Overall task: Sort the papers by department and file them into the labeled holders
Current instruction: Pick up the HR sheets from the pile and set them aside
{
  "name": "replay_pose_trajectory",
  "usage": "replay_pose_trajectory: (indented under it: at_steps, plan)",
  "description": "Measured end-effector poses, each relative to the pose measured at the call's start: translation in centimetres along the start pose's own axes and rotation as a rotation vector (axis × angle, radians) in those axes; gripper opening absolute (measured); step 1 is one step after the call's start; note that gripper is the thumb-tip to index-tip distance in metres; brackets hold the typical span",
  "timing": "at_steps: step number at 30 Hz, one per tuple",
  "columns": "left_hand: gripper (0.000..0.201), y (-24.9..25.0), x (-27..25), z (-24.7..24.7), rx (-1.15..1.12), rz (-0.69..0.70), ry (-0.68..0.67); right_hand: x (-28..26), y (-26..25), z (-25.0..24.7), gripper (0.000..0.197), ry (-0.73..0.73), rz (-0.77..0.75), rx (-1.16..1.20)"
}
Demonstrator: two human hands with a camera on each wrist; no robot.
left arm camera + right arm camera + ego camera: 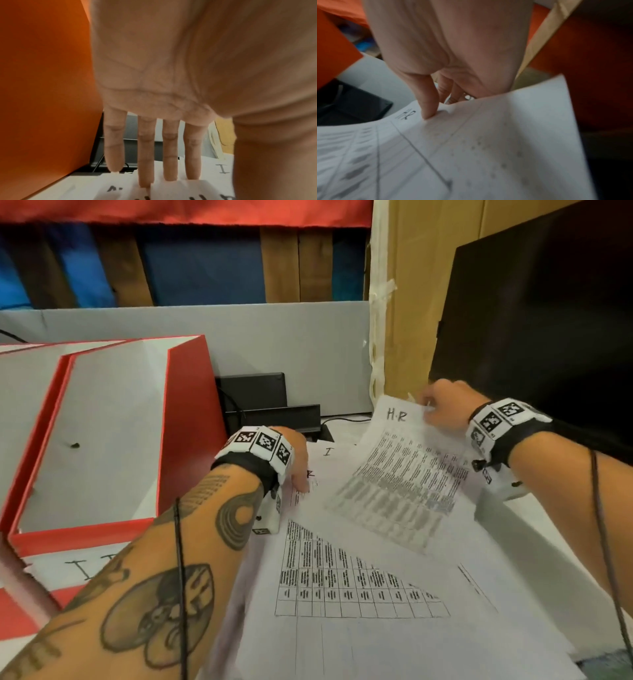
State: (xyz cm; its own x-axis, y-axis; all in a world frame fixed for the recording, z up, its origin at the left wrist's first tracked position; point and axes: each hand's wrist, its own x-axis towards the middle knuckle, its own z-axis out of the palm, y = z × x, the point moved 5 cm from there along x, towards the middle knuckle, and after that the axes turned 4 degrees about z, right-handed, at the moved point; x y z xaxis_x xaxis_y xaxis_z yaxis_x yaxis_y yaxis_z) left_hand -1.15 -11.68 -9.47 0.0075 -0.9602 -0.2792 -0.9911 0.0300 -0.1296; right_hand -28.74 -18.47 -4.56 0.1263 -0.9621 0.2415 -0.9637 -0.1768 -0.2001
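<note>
A sheet marked "H.R" (404, 470) is lifted at its top edge, pinched between the thumb and fingers of my right hand (442, 409). In the right wrist view the thumb (428, 102) presses on the HR sheet (488, 148) beside the label. A pile of printed papers (359, 594) lies spread on the table below it. My left hand (294, 457) rests flat on the pile's upper left with straight fingers (145, 155) on the papers (180, 189). A red holder (102, 440) labeled "IT" stands at the left.
A black monitor (548, 337) stands at the back right, close behind my right hand. Small black stands (270, 405) with cables sit behind the papers, against a grey partition (274, 337). The holder's red wall (42, 94) is right beside my left hand.
</note>
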Motion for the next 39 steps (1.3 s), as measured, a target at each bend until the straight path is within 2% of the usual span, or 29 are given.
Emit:
replay_pose_trajectory:
  at_steps: [2,3,4,6,8,11,13,15,17,19,20,21,23,24,26,29,31,33,34,35,36,38,39]
  plan:
    - [0.077,-0.1,0.1,0.1,0.03,-0.001,-0.018,0.1,1.9,-0.7,0.016,0.031,0.096,0.065]
    - [0.075,-0.4,0.2,-0.1,0.05,-0.004,-0.029,0.2,2.8,-1.0,0.018,0.049,0.143,0.115]
    - [0.063,-0.7,0.2,-0.6,0.074,-0.006,-0.019,0.3,3.7,-1.3,0.02,0.075,0.191,0.17]
    - [0.035,-1.1,0.6,-2.2,0.111,0.024,0.101,0.5,5.2,-2.0,0.03,0.152,0.277,0.294]
    - [0.025,-0.6,0.6,-4.0,0.062,0.048,0.222,0.5,6.0,-2.9,0.033,0.264,0.298,0.399]
    - [0.036,1.7,0.8,-5.8,-0.206,0.093,0.261,0.9,6.6,-4.2,0.016,0.413,0.293,0.503]
    - [0.054,2.5,1.2,-5.9,-0.435,0.071,0.255,1.1,7.1,-4.3,0.027,0.438,0.332,0.647]
    - [0.084,2.4,1.8,-5.3,-0.603,-0.011,0.276,1.4,7.4,-4.1,0.042,0.421,0.349,0.855]
    - [0.107,1.5,2.5,-4.7,-0.767,-0.075,0.316,1.3,7.4,-3.9,0.042,0.384,0.333,1.008]
    - [0.1,0.4,2.8,-4.8,-0.99,-0.068,0.403,0.9,7.1,-4.1,0.036,0.357,0.307,1.089]
    - [0.093,-0.2,2.6,-5.1,-1.101,-0.062,0.456,0.7,6.8,-4.4,0.034,0.348,0.285,1.084]
    - [0.094,-0.7,2.2,-5.6,-1.177,-0.049,0.522,0.5,6.5,-4.7,0.032,0.339,0.256,1.047]
    - [0.107,-1.2,0.9,-7.8,-1.157,0.07,0.674,0.3,5.5,-5.3,0.032,0.307,0.17,0.949]
    - [0.11,-0.7,-0.2,-9.1,-1.077,0.151,0.686,0.1,4.6,-5.6,0.033,0.279,0.118,0.887]
    - [0.094,0.5,-2.1,-10.9,-0.882,0.25,0.599,0.0,2.0,-6.6,0.033,0.209,-0.014,0.832]
    - [0.053,1.0,-3.7,-12.1,-0.717,0.271,0.513,0.5,-1.8,-8.6,0.026,0.131,-0.166,0.903]
    - [0.043,-0.1,-4.4,-12.5,-0.664,0.213,0.607,1.3,-3.1,-9.7,0.016,0.185,-0.143,1.021]
    - [0.042,-2.2,-5.1,-13.3,-0.696,0.122,0.803,2.0,-3.1,-9.3,0.004,0.252,-0.011,1.129]
    - [0.045,-3.6,-5.8,-13.8,-0.741,0.053,0.922,1.9,-3.4,-8.1,0.01,0.193,0.032,1.09]
    - [0.052,-5.1,-6.6,-14.3,-0.78,-0.026,1.047,1.6,-4.1,-6.5,0.016,0.068,0.007,0.95]
    - [0.058,-6.6,-7.4,-14.8,-0.809,-0.101,1.15,1.2,-5.3,-4.5,0.017,-0.097,-0.076,0.732]
    - [0.062,-8.7,-8.8,-15.5,-0.826,-0.183,1.312,-0.5,-7.2,0.9,0.006,-0.441,-0.173,0.318]
    - [0.06,-9.2,-9.4,-15.8,-0.823,-0.178,1.37,-1.7,-7.8,3.0,0.022,-0.562,-0.224,0.173]
